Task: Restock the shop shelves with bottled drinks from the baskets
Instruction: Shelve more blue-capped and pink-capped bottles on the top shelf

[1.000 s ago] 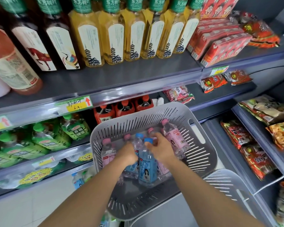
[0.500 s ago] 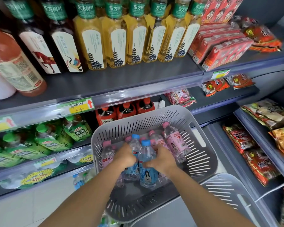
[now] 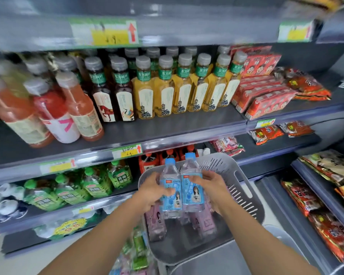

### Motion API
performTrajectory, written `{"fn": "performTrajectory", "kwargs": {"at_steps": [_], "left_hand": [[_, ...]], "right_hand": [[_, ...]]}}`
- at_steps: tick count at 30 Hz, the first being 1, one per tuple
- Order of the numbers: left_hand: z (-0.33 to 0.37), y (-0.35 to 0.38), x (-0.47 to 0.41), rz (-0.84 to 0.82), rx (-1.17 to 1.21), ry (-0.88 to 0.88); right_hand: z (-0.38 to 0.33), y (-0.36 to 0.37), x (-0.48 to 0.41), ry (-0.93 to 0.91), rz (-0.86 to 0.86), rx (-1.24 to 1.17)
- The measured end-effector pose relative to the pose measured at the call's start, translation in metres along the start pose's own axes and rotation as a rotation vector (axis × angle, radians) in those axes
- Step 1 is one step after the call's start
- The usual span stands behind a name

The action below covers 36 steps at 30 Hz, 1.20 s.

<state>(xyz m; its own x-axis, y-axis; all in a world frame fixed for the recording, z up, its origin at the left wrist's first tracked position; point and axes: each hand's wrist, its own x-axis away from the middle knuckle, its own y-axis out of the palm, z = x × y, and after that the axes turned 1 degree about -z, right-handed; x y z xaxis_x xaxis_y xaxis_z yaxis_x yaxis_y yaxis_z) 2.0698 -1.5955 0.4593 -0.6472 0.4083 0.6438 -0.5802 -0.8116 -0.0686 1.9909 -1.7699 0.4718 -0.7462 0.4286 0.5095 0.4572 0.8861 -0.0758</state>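
Two blue-capped water bottles with blue labels are lifted upright above the grey slotted basket [image 3: 244,187]. My left hand [image 3: 152,190] grips the left blue bottle [image 3: 170,187], and my right hand [image 3: 212,187] grips the right blue bottle [image 3: 192,183]. The two bottles touch side by side. Pink-labelled bottles [image 3: 157,223] lie in the basket below them. The shelf [image 3: 167,132] ahead holds yellow tea bottles [image 3: 163,92], dark tea bottles and red juice bottles [image 3: 54,112], with a bare strip along its front.
Green drink bottles [image 3: 91,185] fill the lower left shelf, and orange-capped bottles [image 3: 167,157] stand behind the basket. Red snack packs [image 3: 266,96] and bagged snacks [image 3: 326,225] fill the right shelves. A second grey basket [image 3: 282,241] sits under the first. More bottles lie low at the bottom centre.
Both hands have lifted the two blue bottles up out of the basket. The view has tilted upward, and a higher shelf edge with price tags now shows.
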Motion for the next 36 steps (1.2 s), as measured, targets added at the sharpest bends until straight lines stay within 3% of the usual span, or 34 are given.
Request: {"fn": "performTrajectory", "kwargs": {"at_steps": [10, 23, 36], "left_hand": [[0.067, -0.073, 0.098, 0.027, 0.197, 0.2], [0.116, -0.182, 0.232, 0.035, 0.179, 0.52], [0.148, -0.241, 0.326, 0.212, 0.237, 0.696]], "right_hand": [[-0.079, 0.052, 0.06, -0.212, -0.041, -0.133], [-0.182, 0.135, 0.162, -0.491, -0.191, -0.138], [-0.264, 0.204, 0.216, -0.648, -0.341, -0.141]]}}
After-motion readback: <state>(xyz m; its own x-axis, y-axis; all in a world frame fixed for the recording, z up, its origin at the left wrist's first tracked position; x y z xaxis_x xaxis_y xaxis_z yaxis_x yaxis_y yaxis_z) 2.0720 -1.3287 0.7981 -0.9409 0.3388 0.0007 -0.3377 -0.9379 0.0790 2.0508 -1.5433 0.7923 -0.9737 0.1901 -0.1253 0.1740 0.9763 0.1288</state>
